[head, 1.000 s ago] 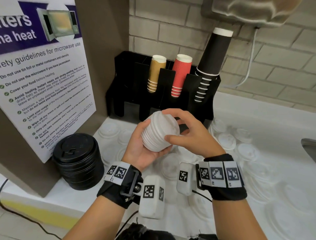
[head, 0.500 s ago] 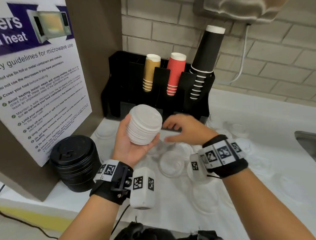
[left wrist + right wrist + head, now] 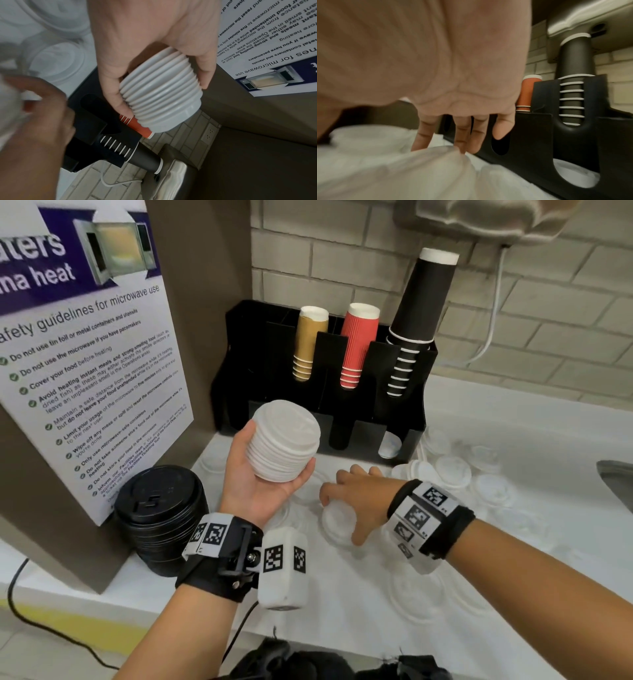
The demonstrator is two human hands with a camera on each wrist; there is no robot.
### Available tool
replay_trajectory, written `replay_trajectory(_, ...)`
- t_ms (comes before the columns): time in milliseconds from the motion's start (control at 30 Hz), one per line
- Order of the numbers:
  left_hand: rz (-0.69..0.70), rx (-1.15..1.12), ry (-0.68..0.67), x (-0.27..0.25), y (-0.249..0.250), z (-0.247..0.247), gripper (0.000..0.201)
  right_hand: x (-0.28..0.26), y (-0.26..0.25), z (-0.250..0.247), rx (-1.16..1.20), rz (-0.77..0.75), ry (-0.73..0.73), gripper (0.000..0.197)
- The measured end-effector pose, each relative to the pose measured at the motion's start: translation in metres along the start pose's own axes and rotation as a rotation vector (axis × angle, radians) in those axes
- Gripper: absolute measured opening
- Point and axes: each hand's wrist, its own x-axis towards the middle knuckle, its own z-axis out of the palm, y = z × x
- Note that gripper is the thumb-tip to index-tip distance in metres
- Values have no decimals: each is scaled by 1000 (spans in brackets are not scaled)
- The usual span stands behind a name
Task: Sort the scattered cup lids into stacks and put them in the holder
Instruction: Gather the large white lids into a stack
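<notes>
My left hand (image 3: 262, 489) holds a stack of several white lids (image 3: 282, 440) upright above the counter, thumb on one side and fingers on the other; the stack's ribbed side (image 3: 161, 94) fills the left wrist view. The black holder (image 3: 406, 419) stands just behind it with tan, red and black cup stacks (image 3: 356, 344) in its upper slots. My right hand (image 3: 356, 494) is down on the counter, thumb and fingers pinching the edges of a single white lid (image 3: 337, 523). The right wrist view is blurred; its fingertips (image 3: 462, 147) touch that lid's rim.
A stack of black lids (image 3: 161, 518) stands at the left beside a microwave poster (image 3: 85, 364). Loose white and clear lids (image 3: 452, 470) lie scattered over the white counter on the right. A sink edge (image 3: 616, 479) shows far right. A white lid (image 3: 388, 445) sits in the holder's lower right slot.
My right hand let go of the white stack and dropped to the counter onto a single lid. The left hand kept the stack and tipped it upright.
</notes>
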Motion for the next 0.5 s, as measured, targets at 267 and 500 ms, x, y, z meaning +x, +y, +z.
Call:
replay_trajectory(267,4,-18,-29,-3,1,6,50,-12,54,-49,534,118,311,62)
replay_trajectory(500,3,11,-23,-6,-3,6,50,-4,61,-11,378,304,-160,89)
